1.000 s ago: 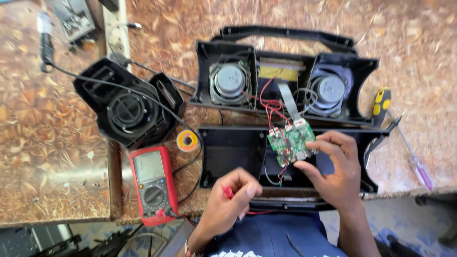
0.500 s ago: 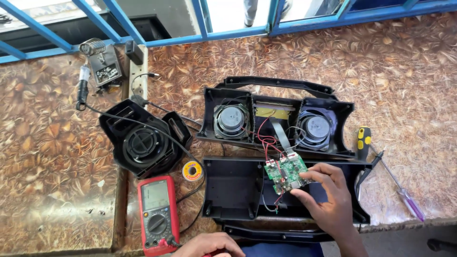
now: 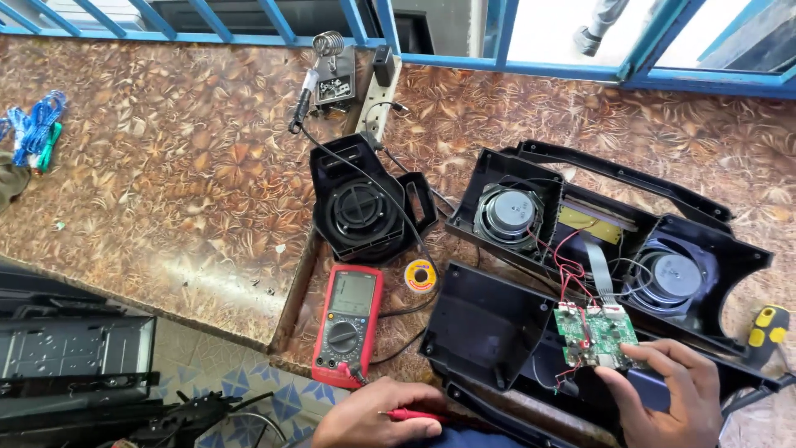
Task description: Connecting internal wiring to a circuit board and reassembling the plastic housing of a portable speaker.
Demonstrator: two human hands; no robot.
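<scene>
Near bench edge: right hand (image 3: 676, 394) pinches one green board (image 3: 595, 336); left hand (image 3: 377, 419) grips one red probe (image 3: 414, 414) (two speakers (image 3: 507, 214)).

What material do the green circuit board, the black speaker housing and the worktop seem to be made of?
Circuit board: likely fibreglass laminate, glossy green coating, small soldered parts on it.
Speaker housing: looks like moulded black plastic, smooth with a dull sheen.
Worktop: perhaps polished stone or patterned laminate; brown mottled surface that reflects light.

Right hand (image 3: 676, 394) pinches circuit board (image 3: 595, 336); left hand (image 3: 377, 421) grips probe (image 3: 414, 415).

Red multimeter (image 3: 348, 326) with a grey rectangular screen (image 3: 354, 292).
</scene>
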